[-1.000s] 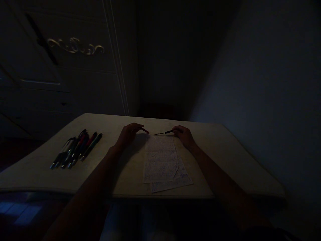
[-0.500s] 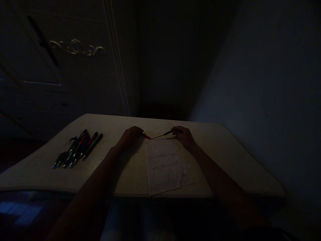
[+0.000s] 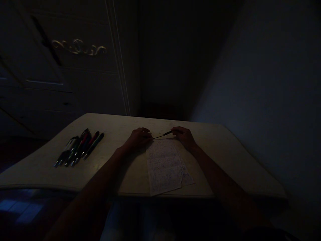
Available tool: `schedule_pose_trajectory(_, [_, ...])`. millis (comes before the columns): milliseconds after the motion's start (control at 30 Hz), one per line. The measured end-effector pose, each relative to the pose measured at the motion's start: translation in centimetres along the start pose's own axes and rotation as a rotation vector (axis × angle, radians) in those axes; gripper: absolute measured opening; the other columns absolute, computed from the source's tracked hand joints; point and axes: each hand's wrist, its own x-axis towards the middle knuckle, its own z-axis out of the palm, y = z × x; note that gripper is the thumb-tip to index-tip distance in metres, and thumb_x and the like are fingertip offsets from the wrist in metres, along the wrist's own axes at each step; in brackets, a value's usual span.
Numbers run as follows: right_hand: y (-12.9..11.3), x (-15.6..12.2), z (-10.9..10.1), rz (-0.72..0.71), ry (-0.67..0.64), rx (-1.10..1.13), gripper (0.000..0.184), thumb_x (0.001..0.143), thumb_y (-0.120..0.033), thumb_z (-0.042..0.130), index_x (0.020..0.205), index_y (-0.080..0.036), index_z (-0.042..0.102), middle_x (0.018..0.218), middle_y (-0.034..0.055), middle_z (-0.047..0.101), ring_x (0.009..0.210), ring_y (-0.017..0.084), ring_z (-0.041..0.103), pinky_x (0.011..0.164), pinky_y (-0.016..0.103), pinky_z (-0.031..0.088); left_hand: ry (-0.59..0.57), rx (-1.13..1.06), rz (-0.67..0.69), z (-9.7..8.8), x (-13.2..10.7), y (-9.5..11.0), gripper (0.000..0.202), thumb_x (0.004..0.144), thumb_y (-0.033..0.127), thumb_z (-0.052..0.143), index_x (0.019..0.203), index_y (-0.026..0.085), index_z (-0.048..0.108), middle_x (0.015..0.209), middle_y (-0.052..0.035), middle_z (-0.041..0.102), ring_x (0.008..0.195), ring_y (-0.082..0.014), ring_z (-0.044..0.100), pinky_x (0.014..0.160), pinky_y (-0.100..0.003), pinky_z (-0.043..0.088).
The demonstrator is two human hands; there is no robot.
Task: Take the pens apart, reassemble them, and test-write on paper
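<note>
My right hand (image 3: 182, 134) is closed in a pinch on a black pen part (image 3: 168, 133), from which a thin dark rod (image 3: 157, 137) points left and slightly down. At the far end of that rod is my left hand (image 3: 139, 136), its fingertips closed around the tip. What else those fingers hold is hidden in the dim light. Just below both hands lies a creased sheet of paper (image 3: 164, 164) covered in fine marks, with a torn-looking lower right corner over another piece.
Several pens (image 3: 77, 147) lie in a loose pile on the left of the pale table (image 3: 120, 124). A dark cabinet with a scrolled ornament (image 3: 79, 47) stands behind on the left. A wall (image 3: 263, 83) rises on the right.
My left hand has moved right to the rod's tip, and the red piece that showed in its fingers is out of sight. The right hand has stayed nearly still.
</note>
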Motion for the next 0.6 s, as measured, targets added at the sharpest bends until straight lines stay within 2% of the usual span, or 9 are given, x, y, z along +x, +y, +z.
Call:
schedule_pose_trajectory(100, [-0.2,-0.1,0.2,0.006,0.000,0.004,0.024,0.073,-0.037,0.071,0.089,-0.019,0.077,0.085,0.0053,0.075,0.075,0.018,0.066,0.076,0.035,0.053,0.031,0.043,0.000,0.5,0.1,-0.3,0.021,0.086,0.038,0.064,0.092,0.026,0.080,0.113,-0.0094,0.071,0.096,-0.0233,0.068,0.089,-0.039,0.055])
schedule_pose_trajectory(267, [-0.9,-0.4,0.5,0.001,-0.038,0.012,0.024,0.073,-0.037,0.072,0.089,-0.020,0.078,0.088,0.0063,0.076,0.077,0.019,0.067,0.080,0.036,0.054,0.014,0.046,0.027,1.0,0.2,-0.6,0.019,0.085,0.032,0.064,0.093,0.025,0.080,0.107,-0.0087,0.073,0.095,-0.0233,0.067,0.089,-0.039,0.053])
schedule_pose_trajectory(433, [-1.4,-0.6,1.1,-0.030,-0.043,-0.022,0.023,0.073,-0.037,0.072,0.088,-0.020,0.078,0.090,0.0066,0.076,0.080,0.020,0.067,0.082,0.036,0.053,-0.007,0.017,0.041,0.8,0.2,-0.4,0.019,0.084,0.031,0.064,0.090,0.024,0.081,0.099,-0.0085,0.074,0.092,-0.0225,0.067,0.086,-0.036,0.052])
schedule_pose_trajectory(600, [-1.2,-0.6,1.5,-0.023,-0.010,-0.007,0.027,0.074,-0.039,0.073,0.090,-0.018,0.078,0.083,0.0067,0.075,0.074,0.019,0.067,0.075,0.034,0.054,-0.019,-0.003,0.058,0.4,0.4,-0.2,0.021,0.084,0.031,0.063,0.092,0.025,0.081,0.100,-0.0074,0.075,0.091,-0.0217,0.068,0.085,-0.034,0.052])
